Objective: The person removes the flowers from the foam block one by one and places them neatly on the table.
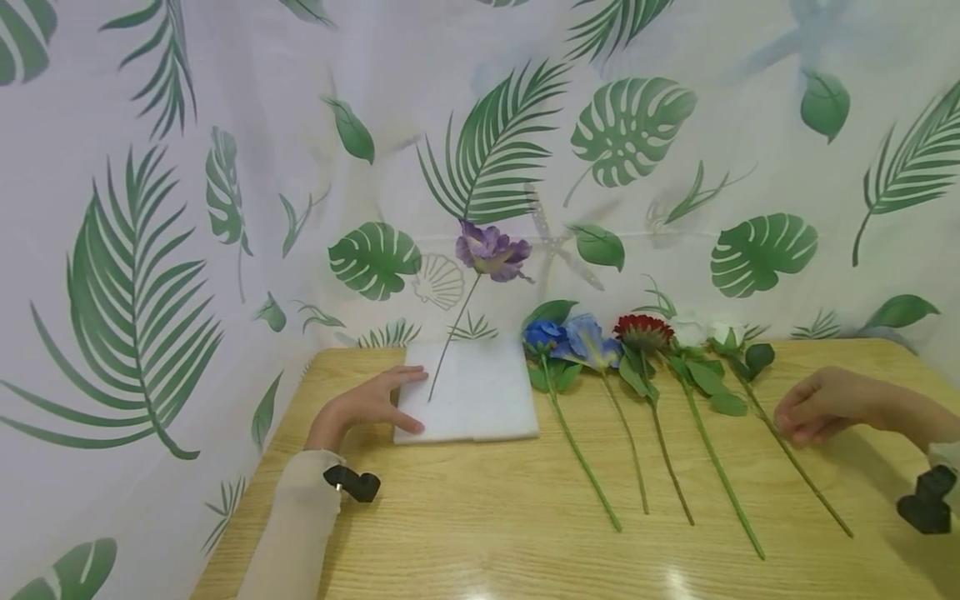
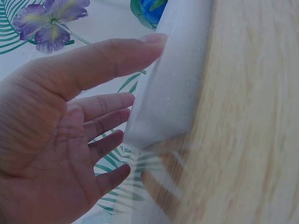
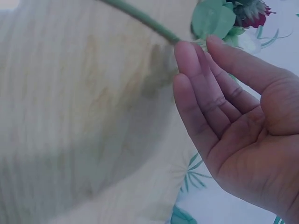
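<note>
A white foam block [image 1: 487, 408] lies on the table, and a purple flower [image 1: 491, 252] stands in it on a thin stem, leaning right. My left hand [image 1: 367, 404] is at the block's left side, thumb and fingers spread, with the thumb touching its edge in the left wrist view. My right hand [image 1: 825, 404] hovers beside the stem of the rightmost white rose [image 1: 727, 335]. In the right wrist view its fingers are loosely bent, and the green stem [image 3: 145, 19] runs just past the fingertips. Whether they touch it I cannot tell.
Between block and right hand lie a blue rose [image 1: 543, 335], a light blue flower [image 1: 592, 340], a red flower [image 1: 643, 329] and another white rose [image 1: 688, 333], stems toward me. A leaf-printed curtain [image 1: 480, 108] hangs behind the wooden table [image 1: 480, 508].
</note>
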Motion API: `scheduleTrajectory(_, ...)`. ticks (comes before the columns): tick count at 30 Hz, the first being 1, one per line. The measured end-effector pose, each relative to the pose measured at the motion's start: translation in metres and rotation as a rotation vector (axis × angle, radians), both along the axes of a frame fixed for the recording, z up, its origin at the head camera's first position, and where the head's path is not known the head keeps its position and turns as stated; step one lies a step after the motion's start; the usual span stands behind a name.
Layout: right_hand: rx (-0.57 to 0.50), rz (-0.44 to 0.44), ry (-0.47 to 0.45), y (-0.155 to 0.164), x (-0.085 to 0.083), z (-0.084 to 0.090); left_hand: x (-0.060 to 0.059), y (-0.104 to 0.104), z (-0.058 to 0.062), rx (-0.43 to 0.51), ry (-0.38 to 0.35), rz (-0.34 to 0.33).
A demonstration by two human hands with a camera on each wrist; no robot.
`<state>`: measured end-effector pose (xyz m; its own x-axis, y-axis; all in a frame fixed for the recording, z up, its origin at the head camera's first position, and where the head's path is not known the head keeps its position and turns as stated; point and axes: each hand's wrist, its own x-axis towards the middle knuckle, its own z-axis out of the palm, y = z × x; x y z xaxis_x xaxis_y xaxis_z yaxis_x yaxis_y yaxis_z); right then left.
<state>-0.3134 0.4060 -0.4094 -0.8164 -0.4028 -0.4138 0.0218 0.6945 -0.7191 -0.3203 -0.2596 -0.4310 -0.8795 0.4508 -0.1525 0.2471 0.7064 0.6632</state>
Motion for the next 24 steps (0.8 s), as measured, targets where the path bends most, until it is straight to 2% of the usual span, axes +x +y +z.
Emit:
scheduleTrajectory(5,-0.016,0.057,0.048,-0.008,-0.009,0.009,-0.002,0.0,-0.002,-0.013,0.012,-0.004)
scheduleTrajectory(11,-0.045,0.039,0.075,-0.037,-0.019,0.021,-0.002,0.0,-0.001,-0.021,0.017,-0.006)
scheduleTrajectory(20,-0.141,-0.007,0.115,-0.114,-0.036,0.033,-0.001,-0.001,-0.002,-0.009,0.006,-0.004)
scheduleTrajectory(24,-0.2,0.002,0.135,-0.155,-0.043,0.036,-0.001,-0.001,-0.002,-0.013,0.012,-0.01)
